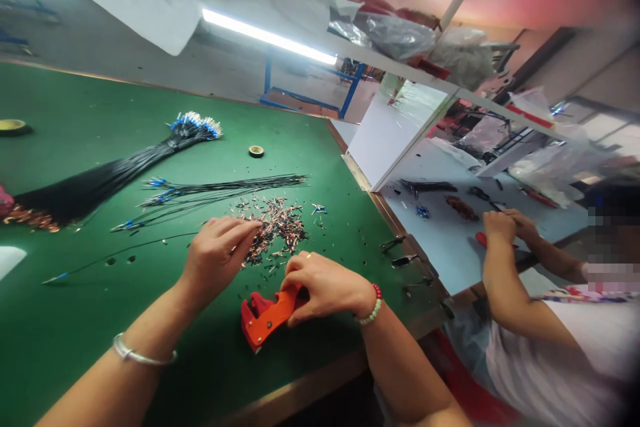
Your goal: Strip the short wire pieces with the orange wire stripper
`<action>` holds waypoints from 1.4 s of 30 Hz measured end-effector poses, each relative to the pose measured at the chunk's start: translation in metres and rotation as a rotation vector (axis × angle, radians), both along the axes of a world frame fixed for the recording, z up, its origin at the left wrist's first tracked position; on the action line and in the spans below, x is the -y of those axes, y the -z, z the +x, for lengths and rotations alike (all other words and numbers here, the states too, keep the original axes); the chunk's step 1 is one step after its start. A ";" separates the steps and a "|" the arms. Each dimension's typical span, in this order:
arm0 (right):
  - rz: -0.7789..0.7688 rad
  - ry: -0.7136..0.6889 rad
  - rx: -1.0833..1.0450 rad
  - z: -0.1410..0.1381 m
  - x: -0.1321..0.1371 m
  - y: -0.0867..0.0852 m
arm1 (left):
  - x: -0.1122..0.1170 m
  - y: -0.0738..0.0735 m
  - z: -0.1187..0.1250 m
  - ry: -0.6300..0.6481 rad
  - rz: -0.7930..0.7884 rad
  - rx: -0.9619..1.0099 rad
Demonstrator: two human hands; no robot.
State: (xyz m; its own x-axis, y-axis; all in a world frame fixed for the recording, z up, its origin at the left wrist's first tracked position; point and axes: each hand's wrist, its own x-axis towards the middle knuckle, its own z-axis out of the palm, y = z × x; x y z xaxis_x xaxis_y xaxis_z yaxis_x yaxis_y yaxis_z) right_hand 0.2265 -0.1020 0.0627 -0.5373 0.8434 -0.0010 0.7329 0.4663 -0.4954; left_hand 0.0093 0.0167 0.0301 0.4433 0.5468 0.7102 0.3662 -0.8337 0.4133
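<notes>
Near the middle of the green table, my left hand (215, 253) is closed on a thin black wire (135, 245). The wire trails off to the left and ends in a blue and silver tip. My right hand (323, 283) grips the handle of an orange and red wire stripper (270, 320), whose jaws point to the left. Between and beyond my hands lies a pile of copper and black wire clippings (275, 227). Several loose black wires (235, 183) with blue ends lie just behind the pile. The fingertips of my left hand are partly hidden.
A thick bundle of black wires (105, 177) lies at the left. A tape roll (256, 151) sits behind the loose wires. Clamps (404, 260) line the table's right edge. At the adjoining table (440, 233), a co-worker's hands (507, 223) are at work.
</notes>
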 end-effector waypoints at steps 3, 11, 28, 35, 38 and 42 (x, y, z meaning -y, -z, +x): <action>0.169 0.232 -0.351 0.000 -0.003 -0.004 | 0.003 0.001 0.003 0.074 0.069 -0.075; 0.393 0.344 -0.356 0.003 -0.017 0.015 | 0.021 -0.005 0.016 0.172 0.267 -0.209; 0.519 0.291 -0.270 -0.007 -0.019 0.028 | 0.021 0.000 0.016 0.139 0.328 -0.290; 0.622 0.288 -0.187 -0.003 -0.022 0.025 | 0.019 0.001 0.016 0.144 0.359 -0.318; 0.623 0.293 -0.144 -0.006 -0.021 0.024 | 0.019 0.002 0.016 0.143 0.366 -0.317; 0.604 0.302 -0.085 -0.002 -0.023 0.025 | 0.016 0.002 0.014 0.144 0.364 -0.306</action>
